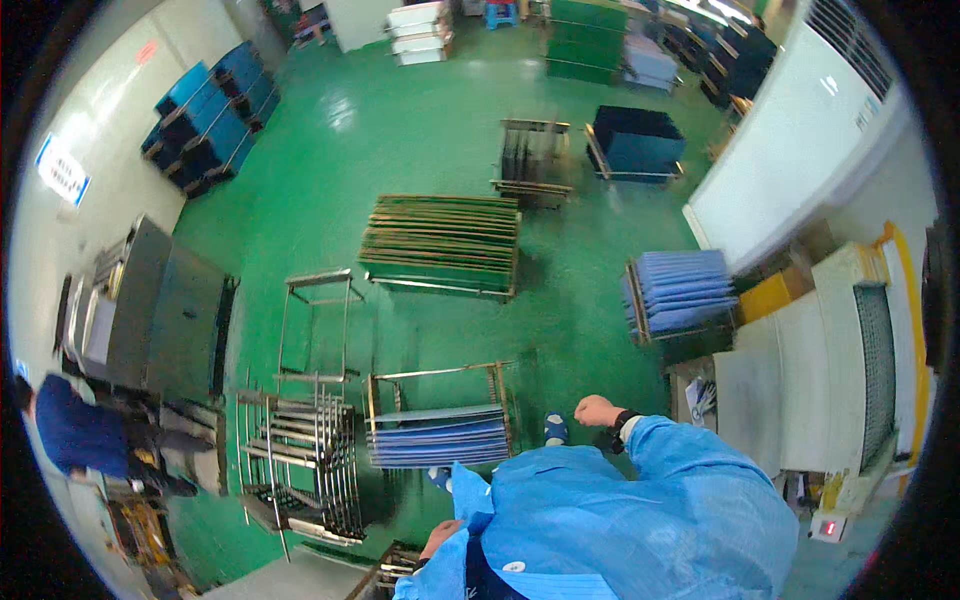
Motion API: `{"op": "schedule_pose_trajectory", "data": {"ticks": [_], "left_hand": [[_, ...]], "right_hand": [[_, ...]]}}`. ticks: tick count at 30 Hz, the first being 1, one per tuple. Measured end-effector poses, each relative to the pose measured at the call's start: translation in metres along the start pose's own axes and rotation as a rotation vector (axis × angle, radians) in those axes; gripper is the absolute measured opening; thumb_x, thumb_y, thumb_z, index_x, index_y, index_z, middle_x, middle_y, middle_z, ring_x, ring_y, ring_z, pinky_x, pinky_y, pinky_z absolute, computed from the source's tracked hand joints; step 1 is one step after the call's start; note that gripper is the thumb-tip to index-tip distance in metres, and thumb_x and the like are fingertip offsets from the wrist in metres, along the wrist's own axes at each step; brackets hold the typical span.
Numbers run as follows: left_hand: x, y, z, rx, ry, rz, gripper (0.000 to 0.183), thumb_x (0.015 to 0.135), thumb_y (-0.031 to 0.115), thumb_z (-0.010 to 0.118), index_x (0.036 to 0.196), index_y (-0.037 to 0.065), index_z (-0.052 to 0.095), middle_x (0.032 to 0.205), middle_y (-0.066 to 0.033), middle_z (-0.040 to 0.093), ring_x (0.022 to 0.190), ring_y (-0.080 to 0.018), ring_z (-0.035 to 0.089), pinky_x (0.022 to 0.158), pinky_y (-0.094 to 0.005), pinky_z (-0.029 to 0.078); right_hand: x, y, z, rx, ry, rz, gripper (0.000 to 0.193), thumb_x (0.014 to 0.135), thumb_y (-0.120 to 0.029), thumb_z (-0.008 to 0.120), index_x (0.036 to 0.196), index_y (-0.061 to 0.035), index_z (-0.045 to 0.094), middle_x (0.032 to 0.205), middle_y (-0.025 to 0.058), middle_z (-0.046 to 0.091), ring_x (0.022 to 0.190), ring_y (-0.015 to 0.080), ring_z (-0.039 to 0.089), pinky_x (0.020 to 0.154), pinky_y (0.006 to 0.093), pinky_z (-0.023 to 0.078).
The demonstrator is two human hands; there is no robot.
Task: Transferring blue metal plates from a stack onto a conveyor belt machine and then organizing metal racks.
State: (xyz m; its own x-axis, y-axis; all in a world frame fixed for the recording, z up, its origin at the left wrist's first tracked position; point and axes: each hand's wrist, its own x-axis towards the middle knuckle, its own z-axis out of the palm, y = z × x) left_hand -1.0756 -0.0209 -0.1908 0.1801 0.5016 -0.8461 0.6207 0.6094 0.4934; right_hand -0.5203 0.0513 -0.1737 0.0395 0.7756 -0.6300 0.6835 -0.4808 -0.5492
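Both hands empty — right hand [597, 410] clenched, left hand [440, 537] loose — near the rack of blue panels [438, 437], likely stiff, thin, best gripped by edges.

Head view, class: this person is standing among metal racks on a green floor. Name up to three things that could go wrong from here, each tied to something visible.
1. The rack of blue panels stands right by the person's foot; a step forward could catch its frame.
2. Both the left hand and right hand hold nothing, so a stumble might land on the empty wire racks beside them.
3. Another person works close to those racks; moving one might bump them.
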Motion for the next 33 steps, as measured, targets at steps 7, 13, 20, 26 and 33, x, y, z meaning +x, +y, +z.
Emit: {"op": "schedule_pose_trajectory", "data": {"ticks": [7,13,20,26,33], "left_hand": [[-0.001,0.16,0.01,-0.132,-0.248,-0.143,0.048,0.095,0.04,0.064,0.132,0.01,0.058,0.121,-0.0037,0.063,0.107,-0.0206,0.06,0.092,-0.0402,0.048],[0.035,0.185,0.041,-0.01,-0.375,-0.074,0.051,0.093,0.042,0.066,0.131,0.009,0.058,0.121,-0.0025,0.062,0.109,-0.0201,0.058,0.092,-0.0383,0.046],[0.047,0.182,0.038,0.071,-0.501,0.005,0.053,0.093,0.045,0.065,0.132,0.011,0.058,0.12,-0.003,0.062,0.106,-0.0192,0.056,0.093,-0.0382,0.045],[0.037,0.173,0.013,0.236,-0.445,-0.018,0.049,0.093,0.043,0.064,0.131,0.013,0.058,0.116,-0.0037,0.064,0.101,-0.0209,0.058,0.084,-0.0406,0.049],[0.087,0.151,0.003,0.19,-0.23,0.083,0.038,0.095,0.033,0.063,0.121,0.006,0.06,0.102,-0.0102,0.065,0.081,-0.0246,0.064,0.064,-0.0391,0.054]], "right_hand": [[-0.071,0.179,-0.034,0.21,0.172,0.368,0.018,0.083,-0.018,0.06,0.08,-0.0047,0.071,0.067,0.0072,0.068,0.053,0.0171,0.062,0.048,0.0319,0.049],[-0.139,0.21,0.008,0.525,0.197,0.541,0.018,0.088,-0.015,0.06,0.081,-0.002,0.07,0.074,0.0089,0.069,0.059,0.0194,0.064,0.049,0.035,0.05],[-0.179,0.151,0.055,0.675,0.081,0.651,0.017,0.089,-0.017,0.061,0.083,-0.0022,0.068,0.074,0.0081,0.068,0.059,0.0173,0.062,0.049,0.034,0.049],[-0.176,0.121,0.075,0.713,0.126,0.561,0.02,0.085,-0.024,0.067,0.083,-0.0039,0.072,0.071,0.0064,0.067,0.058,0.0151,0.061,0.049,0.0321,0.048],[-0.138,0.158,0.054,0.358,0.027,0.409,0.028,0.081,-0.029,0.07,0.086,-0.0024,0.076,0.075,0.0079,0.07,0.061,0.0189,0.063,0.054,0.0361,0.05]]}}
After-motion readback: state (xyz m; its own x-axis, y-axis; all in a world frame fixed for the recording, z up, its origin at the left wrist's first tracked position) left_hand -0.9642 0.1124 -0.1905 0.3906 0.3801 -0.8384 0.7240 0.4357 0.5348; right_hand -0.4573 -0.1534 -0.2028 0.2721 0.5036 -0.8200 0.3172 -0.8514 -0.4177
